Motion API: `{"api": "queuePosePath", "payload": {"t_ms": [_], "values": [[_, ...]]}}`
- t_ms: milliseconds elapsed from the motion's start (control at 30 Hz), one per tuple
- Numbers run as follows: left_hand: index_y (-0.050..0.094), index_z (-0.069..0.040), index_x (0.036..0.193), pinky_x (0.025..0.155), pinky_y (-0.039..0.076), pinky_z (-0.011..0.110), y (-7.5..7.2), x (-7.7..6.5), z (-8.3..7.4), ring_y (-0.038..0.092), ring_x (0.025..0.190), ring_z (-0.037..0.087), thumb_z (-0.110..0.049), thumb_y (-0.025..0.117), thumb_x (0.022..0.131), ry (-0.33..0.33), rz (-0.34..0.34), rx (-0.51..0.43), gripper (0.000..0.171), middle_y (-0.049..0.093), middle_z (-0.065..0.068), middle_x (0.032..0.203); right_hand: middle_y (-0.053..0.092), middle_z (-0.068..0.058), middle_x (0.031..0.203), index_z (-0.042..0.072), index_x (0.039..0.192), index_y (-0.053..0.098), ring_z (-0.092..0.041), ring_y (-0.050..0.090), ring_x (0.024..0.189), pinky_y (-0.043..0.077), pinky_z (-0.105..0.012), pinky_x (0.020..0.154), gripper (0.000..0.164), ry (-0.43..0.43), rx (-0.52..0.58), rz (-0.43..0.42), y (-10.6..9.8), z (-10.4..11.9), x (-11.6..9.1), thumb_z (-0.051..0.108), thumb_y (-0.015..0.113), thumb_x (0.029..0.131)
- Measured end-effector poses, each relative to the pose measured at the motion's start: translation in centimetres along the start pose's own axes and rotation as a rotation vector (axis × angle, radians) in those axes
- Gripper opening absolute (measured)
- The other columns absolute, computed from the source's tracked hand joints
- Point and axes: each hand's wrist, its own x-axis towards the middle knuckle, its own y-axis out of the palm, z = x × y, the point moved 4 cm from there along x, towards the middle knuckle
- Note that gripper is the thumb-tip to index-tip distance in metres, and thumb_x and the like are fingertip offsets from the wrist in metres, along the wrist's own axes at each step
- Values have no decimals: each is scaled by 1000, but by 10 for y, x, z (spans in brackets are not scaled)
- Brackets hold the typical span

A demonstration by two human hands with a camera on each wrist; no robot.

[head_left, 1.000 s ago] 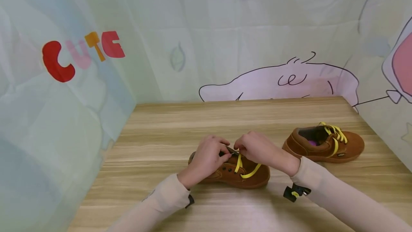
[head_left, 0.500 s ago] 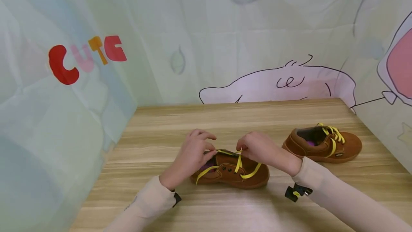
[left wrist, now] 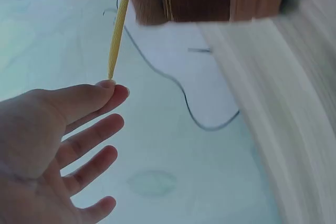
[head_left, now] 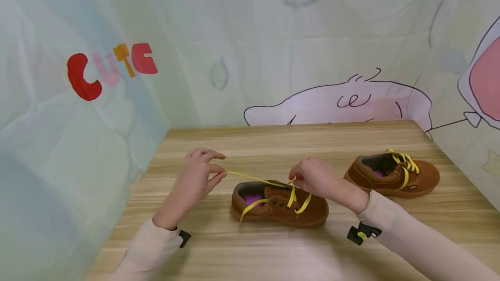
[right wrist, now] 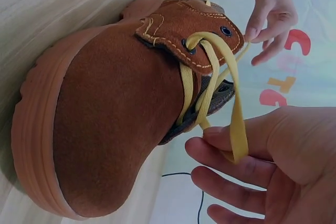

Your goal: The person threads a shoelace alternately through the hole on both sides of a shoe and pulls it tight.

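A brown suede shoe (head_left: 279, 214) with yellow laces lies on its sole, toe to the right. My left hand (head_left: 191, 181), out to the left of its heel, pinches a yellow shoelace (left wrist: 117, 38) between thumb and index finger; the other fingers are spread. That lace stretches straight back to the shoe's eyelets. Over the lacing, my right hand (head_left: 320, 182) pinches the lace with thumb and index finger, and a yellow loop (right wrist: 239, 129) hangs across them in the right wrist view. Another lace end (head_left: 251, 208) droops over the near side of the opening.
A second brown shoe (head_left: 425, 179), laced in yellow, stands at the right, beyond the right hand. Both shoes are on a wood-grain table (head_left: 218, 255). Printed cloth walls (head_left: 203, 42) enclose the table at the back and sides.
My left hand has moved left, away from the shoe, drawing out the lace it pinches. The right hand has stayed by the eyelets. A loose lace end now shows over the shoe's near side.
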Motion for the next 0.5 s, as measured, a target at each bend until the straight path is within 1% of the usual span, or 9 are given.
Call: {"api": "queuePosePath", "payload": {"t_ms": [100, 200, 367, 433, 500], "values": [[80, -14, 77, 100, 38, 58, -8, -5, 11, 57, 112, 32, -19, 83, 80, -23, -23, 18, 6, 71, 5, 115, 77, -1, 87, 12, 93, 78, -7, 65, 69, 52, -24, 59, 9, 7, 13, -3, 1, 0, 0, 12, 76, 84], [80, -13, 77, 100, 38, 58, -17, -9, 20, 57, 111, 33, -17, 82, 79, -32, -61, 27, 5, 71, 7, 115, 77, 0, 86, 13, 94, 78, -6, 65, 70, 52, -24, 61, 9, 5, 31, -11, 2, 0, 0, 14, 75, 85], [80, -11, 76, 94, 40, 56, -32, -14, 30, 57, 105, 35, -13, 84, 76, -8, -168, 54, 5, 72, 9, 111, 76, -2, 88, 9, 98, 77, -2, 60, 67, 50, -21, 61, 12, 17, 94, -13, 5, -3, -1, 10, 68, 90], [79, -10, 75, 92, 41, 56, -37, -17, 33, 57, 103, 36, -12, 85, 75, -4, -210, 72, 5, 72, 10, 110, 76, -3, 88, 7, 101, 75, -2, 60, 67, 49, -20, 61, 14, 36, 133, -7, 7, -6, -3, 8, 64, 92], [79, -10, 74, 93, 41, 57, -41, -20, 36, 57, 103, 36, -12, 85, 74, -6, -238, 91, 6, 73, 10, 109, 75, -3, 87, 5, 104, 74, -2, 61, 69, 50, -20, 62, 16, 55, 173, 0, 9, -10, -8, 6, 63, 92]]}}
